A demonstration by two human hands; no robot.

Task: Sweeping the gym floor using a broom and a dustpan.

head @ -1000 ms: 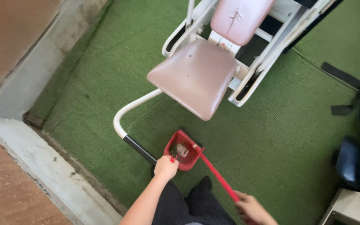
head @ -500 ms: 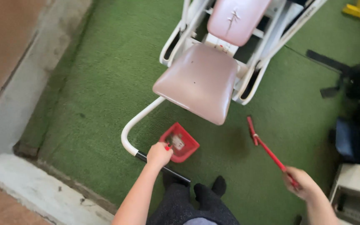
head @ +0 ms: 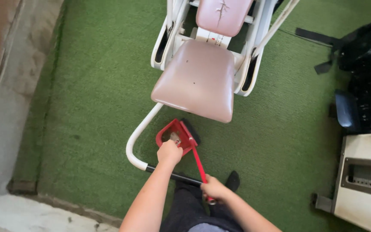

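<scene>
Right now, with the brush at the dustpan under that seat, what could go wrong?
The red dustpan is tilted in the left hand, so the debris in it may spill onto the green turf. The brush, gripped by the right hand, works close under the pink seat and beside the white frame tube, so it could knock either.

Green artificial-turf floor spans nearly whole view. Exercise machine with white tube frame and pink padded seat stands on turf at top centre; black foot bar at frame's near end lies on turf. Red dustpan rests on turf just below seat's front edge. Black strap lies flat at upper right. Beige metal cabinet stands at right edge. Bare concrete strip borders turf at left.
</scene>
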